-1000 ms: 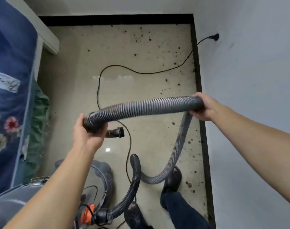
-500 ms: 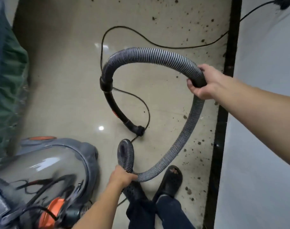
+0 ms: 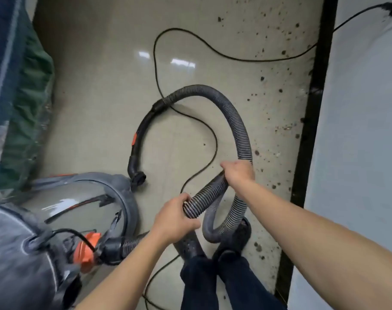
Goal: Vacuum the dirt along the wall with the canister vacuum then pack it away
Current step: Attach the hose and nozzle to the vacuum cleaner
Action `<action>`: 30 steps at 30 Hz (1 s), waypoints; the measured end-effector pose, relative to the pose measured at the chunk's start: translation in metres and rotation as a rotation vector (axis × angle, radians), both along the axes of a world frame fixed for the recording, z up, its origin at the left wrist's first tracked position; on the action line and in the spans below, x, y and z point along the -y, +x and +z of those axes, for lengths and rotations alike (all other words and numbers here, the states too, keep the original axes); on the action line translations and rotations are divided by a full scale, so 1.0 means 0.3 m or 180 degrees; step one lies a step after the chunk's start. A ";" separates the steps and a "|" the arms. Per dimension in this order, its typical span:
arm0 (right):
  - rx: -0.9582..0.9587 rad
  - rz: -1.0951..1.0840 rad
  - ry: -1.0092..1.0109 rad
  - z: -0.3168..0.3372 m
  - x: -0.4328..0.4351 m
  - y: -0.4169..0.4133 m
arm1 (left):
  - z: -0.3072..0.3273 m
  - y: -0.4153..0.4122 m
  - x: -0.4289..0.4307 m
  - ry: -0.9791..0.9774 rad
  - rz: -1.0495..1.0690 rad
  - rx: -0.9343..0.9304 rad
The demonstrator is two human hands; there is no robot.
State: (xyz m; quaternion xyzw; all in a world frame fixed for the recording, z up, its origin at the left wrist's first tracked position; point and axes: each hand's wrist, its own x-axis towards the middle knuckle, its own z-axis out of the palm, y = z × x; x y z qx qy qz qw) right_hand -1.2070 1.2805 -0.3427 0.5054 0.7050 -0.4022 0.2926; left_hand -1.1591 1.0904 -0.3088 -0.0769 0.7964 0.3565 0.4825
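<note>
Your left hand (image 3: 175,219) and right hand (image 3: 239,174) both grip the ribbed hose (image 3: 241,128), which loops just right of the canister vacuum (image 3: 74,202). Dirt specks (image 3: 286,127) lie farther right of it, along the black baseboard (image 3: 311,113).

Floor (image 3: 101,108): glossy beige tile bearing the canister vacuum (image 3: 78,198). Beyond the vacuum, a black power cord (image 3: 156,63) loops. To its right stand black slippers (image 3: 242,233); farther right, dirt specks (image 3: 262,78) scatter toward a black border strip (image 3: 311,130). Behind the vacuum lies a green bundle (image 3: 27,97).
</note>
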 end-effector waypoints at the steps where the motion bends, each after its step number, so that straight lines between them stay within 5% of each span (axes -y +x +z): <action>1: -0.0009 0.0110 0.0220 0.008 0.017 0.002 | 0.010 -0.018 0.011 0.0000 0.0099 -0.0096; 3: 0.0224 -0.0465 -0.0305 0.030 0.037 -0.015 | 0.044 -0.048 0.024 0.0065 0.0268 -0.0244; 6: 0.0229 -0.2364 -0.2374 0.059 0.012 -0.107 | 0.105 -0.061 0.042 0.0372 0.0259 -0.0256; 12: -0.0848 -0.2510 -0.2226 0.236 -0.063 -0.443 | 0.186 -0.075 0.072 0.0847 0.0275 -0.0095; 24: -0.1924 -0.2108 -0.2149 0.728 -0.230 -0.948 | 0.256 -0.208 0.130 0.0394 0.0204 0.0158; 30: -0.1710 -0.1668 -0.2356 0.774 -0.247 -1.180 | 0.322 -0.445 0.000 0.0207 0.0602 0.0115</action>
